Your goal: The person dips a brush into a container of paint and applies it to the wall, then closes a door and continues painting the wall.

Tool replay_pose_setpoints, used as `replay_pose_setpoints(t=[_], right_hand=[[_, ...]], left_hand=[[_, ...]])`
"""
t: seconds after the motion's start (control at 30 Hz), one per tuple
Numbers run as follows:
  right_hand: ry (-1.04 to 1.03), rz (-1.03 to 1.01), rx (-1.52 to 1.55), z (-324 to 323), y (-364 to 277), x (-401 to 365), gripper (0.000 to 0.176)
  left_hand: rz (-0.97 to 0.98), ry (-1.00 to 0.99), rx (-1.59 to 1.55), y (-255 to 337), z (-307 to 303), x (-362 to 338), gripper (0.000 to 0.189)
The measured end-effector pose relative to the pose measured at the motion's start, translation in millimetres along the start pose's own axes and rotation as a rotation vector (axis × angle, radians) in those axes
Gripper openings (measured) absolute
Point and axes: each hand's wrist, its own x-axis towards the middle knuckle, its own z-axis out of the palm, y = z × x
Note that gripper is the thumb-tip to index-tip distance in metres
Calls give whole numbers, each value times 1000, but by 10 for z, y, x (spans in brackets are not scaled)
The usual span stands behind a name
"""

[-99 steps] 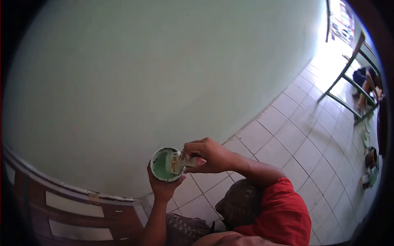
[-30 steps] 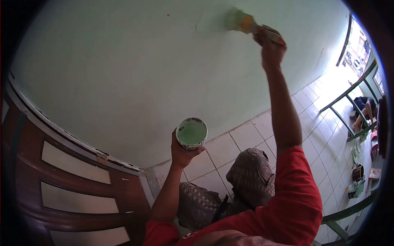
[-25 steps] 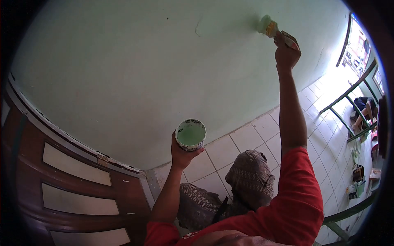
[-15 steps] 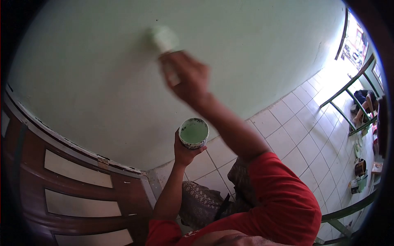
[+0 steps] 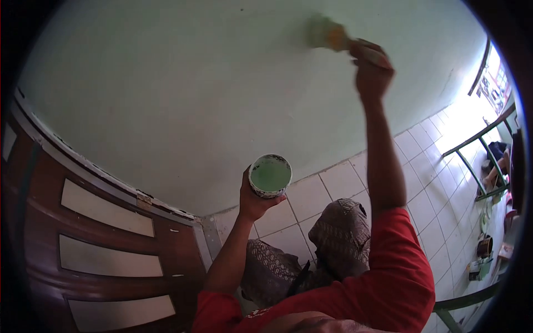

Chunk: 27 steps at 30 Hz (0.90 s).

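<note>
In the head view, the brush (image 5: 335, 36) slanted, its long axis running mostly crosswise: the bristles (image 5: 318, 32) pointed toward the left hand's side and slightly up the wall (image 5: 166, 105), while the handle passed back through the right hand (image 5: 374, 72). The cup (image 5: 268, 194) had its mouth facing up toward the person, showing the green paint (image 5: 271, 175) inside.

The bristles lay just beyond the right fingers, to their left, and well above the left hand (image 5: 255, 203); blur hid whether they met the wall. The right hand gripped the handle with the arm stretched far out. The left hand clasped the cup around its side, below and to the left of the right hand.

Half a second earlier, the right arm had angled across above the cup, with the bristles farther left and pointing more upward. By this moment they had swung rightward, while the left hand kept its hold on the cup.
</note>
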Motion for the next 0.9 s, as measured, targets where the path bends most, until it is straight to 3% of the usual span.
replay_pose_setpoints(t=[0.13,0.17,0.2,0.27,0.37,0.43,0.47,0.53,0.67,0.8,0.87,0.9], right_hand=[[308,2,-299,-467,140,180,11],[322,-91,-417,-442,177,131,11],[298,-91,-340,-368,237,26,12],[177,-317,-483,-179,273,-220,11],[89,-292,-508,106,-87,-557,10],[141,-127,-234,153,-170,-624,10],[145,-118,-238,151,-230,-639,10],[227,186,294,107,-380,-651,11],[71,390,470,8,-582,-921,18],[-148,402,513,406,-748,-1439,24],[-301,329,269,537,-890,-1470,17],[-298,399,218,595,-917,-1433,20]], left_hand=[[23,-22,37,105,-6,-40,105],[18,-25,37,146,3,-44,105],[8,-14,10,183,10,-42,105],[-9,-8,-13,216,19,-39,105],[34,7,76,216,2,-41,103],[9,47,-15,169,-23,-46,100],[3,41,-10,148,-40,-50,100],[24,85,-39,115,-77,-60,97],[66,109,24,84,-133,-30,94],[7,119,54,-32,-200,-29,93],[-13,121,54,-33,-197,-48,92],[-28,132,84,1,-196,-55,92]])
